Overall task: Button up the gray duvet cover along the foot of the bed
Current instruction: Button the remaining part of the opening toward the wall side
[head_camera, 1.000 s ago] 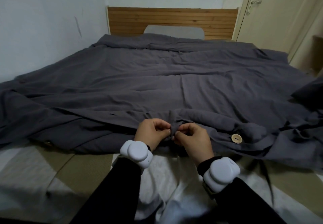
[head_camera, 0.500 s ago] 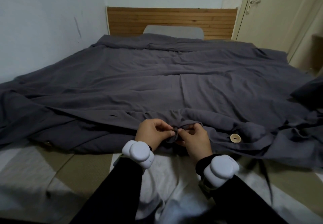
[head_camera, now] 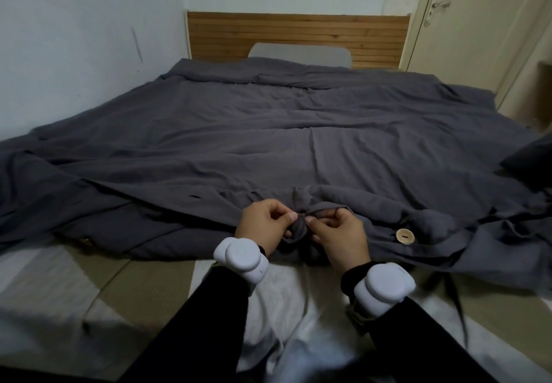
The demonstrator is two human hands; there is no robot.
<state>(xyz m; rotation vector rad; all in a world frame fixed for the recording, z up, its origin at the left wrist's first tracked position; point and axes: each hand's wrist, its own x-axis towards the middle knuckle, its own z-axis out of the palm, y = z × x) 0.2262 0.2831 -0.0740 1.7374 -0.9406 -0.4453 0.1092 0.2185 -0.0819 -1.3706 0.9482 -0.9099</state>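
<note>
You had the gray duvet cover [head_camera: 298, 143] spread over the bed, its open hem running along the foot edge nearest you, just above the bare sheet [head_camera: 283, 290]. Your left hand [head_camera: 263, 227] and right hand [head_camera: 340, 236] met at the middle of that hem, each pinching a bunched fold of the cover between thumb and fingertips; both grips were closed on the cloth, thumbs almost touching. Whether a button sat inside that bunch could not be told: the fabric hid it. One wooden button [head_camera: 405, 236] lay exposed just to the right of your right hand, flat on the hem; it looked already through its hole, though the picture did not settle this. To the left, an empty buttonhole [head_camera: 195, 196] showed as a dark slit in the upper layer, and a faint brownish spot [head_camera: 86, 240] near the far left hem may have been another button, too dim to confirm. Judgement: you were mid-row, working the centre fastening, with at least the left stretch unfastened. The far right hem was rumpled and unreadable.
</note>
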